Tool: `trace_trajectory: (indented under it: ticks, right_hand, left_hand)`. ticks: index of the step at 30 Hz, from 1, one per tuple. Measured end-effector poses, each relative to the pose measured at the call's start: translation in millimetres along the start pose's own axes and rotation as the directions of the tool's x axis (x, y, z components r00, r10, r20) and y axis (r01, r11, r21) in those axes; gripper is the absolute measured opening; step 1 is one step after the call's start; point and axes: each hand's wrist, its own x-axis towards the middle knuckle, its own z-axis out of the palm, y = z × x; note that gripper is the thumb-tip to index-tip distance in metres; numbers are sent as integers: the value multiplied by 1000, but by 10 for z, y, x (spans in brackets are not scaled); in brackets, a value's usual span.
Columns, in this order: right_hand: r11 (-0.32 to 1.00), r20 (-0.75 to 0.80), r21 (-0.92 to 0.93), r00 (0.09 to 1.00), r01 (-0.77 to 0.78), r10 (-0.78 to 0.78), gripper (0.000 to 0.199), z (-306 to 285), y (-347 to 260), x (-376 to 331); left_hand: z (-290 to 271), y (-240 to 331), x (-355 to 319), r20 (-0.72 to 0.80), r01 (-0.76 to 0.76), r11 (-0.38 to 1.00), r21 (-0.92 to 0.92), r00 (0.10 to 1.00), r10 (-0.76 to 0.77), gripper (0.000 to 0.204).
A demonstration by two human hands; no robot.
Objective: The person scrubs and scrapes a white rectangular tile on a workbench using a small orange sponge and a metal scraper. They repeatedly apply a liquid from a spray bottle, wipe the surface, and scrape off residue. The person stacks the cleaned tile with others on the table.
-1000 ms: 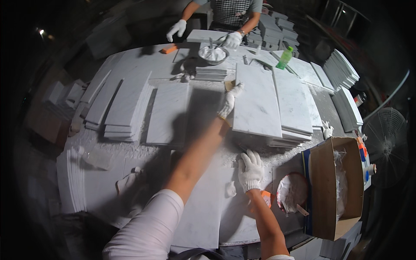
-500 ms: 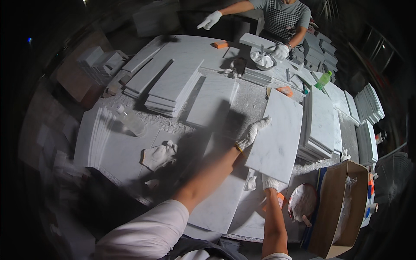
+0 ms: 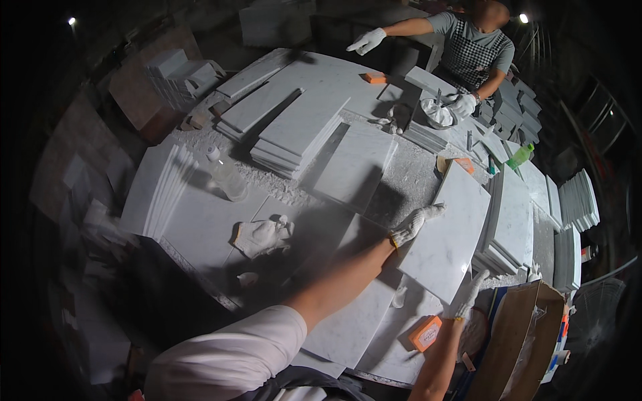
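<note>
A white marble slab with faint grey veins lies tilted in front of me, over other slabs. My left hand, in a white knit glove, grips its left edge, fingers over the top face. At the slab's near right edge is my gloved right hand, its fingers stretched out beside the edge; I cannot tell whether they touch it. An orange block sits just left of my right wrist. Under my left forearm lies another marble slab. A round dish is partly hidden behind my right forearm.
Slab stacks stand at right and far left. A cardboard box is at the near right. A clear bottle and loose gloves lie left. Across the table, a gloved co-worker holds a bowl of white paste.
My right hand has moved from under the slab's near edge to its right side, uncovering the orange block. My left hand keeps its grip. The whole view has shifted.
</note>
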Motion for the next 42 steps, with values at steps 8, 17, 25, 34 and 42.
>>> trace_trajectory:
  ticks: [8, 17, 25, 34, 42]
  right_hand:
    - [997, -97, 64, 994, -49, 55, 43, 414, -361, 67]
    - [974, -282, -219, 959, -55, -10, 48, 848, -519, -38]
    - [973, -268, -226, 957, 45, -107, 55, 842, -436, 33]
    - [983, -305, -155, 941, 100, -144, 59, 783, -435, 382]
    - [983, -336, -101, 925, 152, -177, 62, 849, -422, 601]
  left_hand:
    - [27, 62, -28, 79, -19, 1000, 22, 997, 17, 55]
    - [15, -200, 221, 91, -63, 991, -119, 993, 74, 58]
    - [-18, -353, 286, -6, -121, 960, -252, 992, 123, 50]
    - [-64, -577, 326, 23, -548, 809, 212, 831, 556, 51]
    - [100, -230, 89, -45, -576, 748, 330, 782, 622, 44]
